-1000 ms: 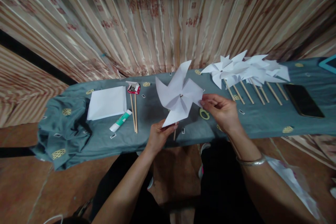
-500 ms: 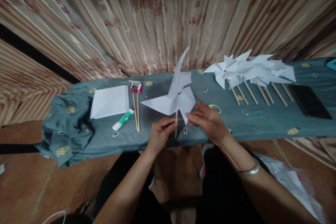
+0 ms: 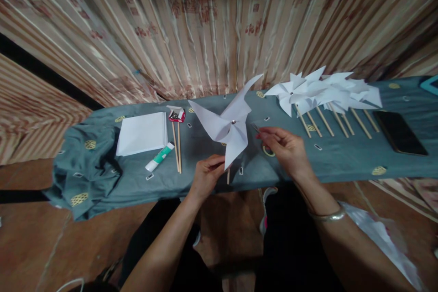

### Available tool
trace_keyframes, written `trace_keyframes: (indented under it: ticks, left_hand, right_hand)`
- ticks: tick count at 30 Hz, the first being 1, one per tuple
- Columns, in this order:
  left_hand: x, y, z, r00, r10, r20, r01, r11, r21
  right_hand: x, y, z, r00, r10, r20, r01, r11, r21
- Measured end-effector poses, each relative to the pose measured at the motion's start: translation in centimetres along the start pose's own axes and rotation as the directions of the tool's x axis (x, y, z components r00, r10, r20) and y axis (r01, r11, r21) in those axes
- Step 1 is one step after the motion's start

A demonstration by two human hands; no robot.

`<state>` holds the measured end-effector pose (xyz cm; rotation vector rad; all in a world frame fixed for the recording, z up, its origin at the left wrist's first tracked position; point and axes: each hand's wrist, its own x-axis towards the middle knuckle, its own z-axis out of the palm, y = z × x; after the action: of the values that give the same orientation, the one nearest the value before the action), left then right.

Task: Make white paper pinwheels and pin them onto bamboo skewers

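Observation:
My left hand pinches the wooden stick of a white paper pinwheel, just below its blades. The pinwheel stands tilted up over the cloth, with a small metallic pin head at its centre and the stick's lower end showing under my fingers. To its right, my right hand is closed, apart from the paper. Its fingertips grip what appear to be small scissors, with a thin dark tip pointing left and a pale yellow-green loop below the fingers. The hand hides most of them.
On the cloth-covered table lie a paper stack, a glue stick, two wooden sticks and an open red box of small metal pieces. Rightward are several finished pinwheels and a phone. A pleated curtain hangs behind.
My right hand has let go of a pinwheel blade and moved right, taking hold of the scissors. The pinwheel's blades have turned, while my left hand keeps its grip on the stick.

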<state>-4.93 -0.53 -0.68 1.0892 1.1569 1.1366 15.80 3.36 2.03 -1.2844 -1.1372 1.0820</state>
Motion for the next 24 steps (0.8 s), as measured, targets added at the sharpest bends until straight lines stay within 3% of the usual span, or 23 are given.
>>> trace_keyframes:
  ticks: [2, 5, 13, 24]
  left_hand:
    - [-0.2, 0.2, 0.1, 0.999, -0.025, 0.043, 0.025, 1.0, 0.01]
    - [-0.4, 0.3, 0.1, 0.995, -0.041, 0.096, 0.038, 0.999, 0.034]
    - [-0.5, -0.2, 0.1, 0.988, -0.141, 0.058, 0.143, 0.989, -0.031]
    - [0.0, -0.1, 0.4, 0.999, -0.042, -0.016, 0.041, 0.999, -0.024]
  right_hand:
    - [0.7, 0.4, -0.1, 0.996, -0.089, -0.032, 0.09, 0.995, 0.036]
    - [1.2, 0.5, 0.1, 0.993, -0.115, 0.005, 0.114, 0.99, 0.082]
    - [0.9, 0.1, 0.2, 1.0, 0.001, 0.002, -0.002, 0.99, 0.143]
    - [-0.9, -1.3, 1.3, 0.959, 0.215, 0.185, -0.249, 0.95, 0.187]
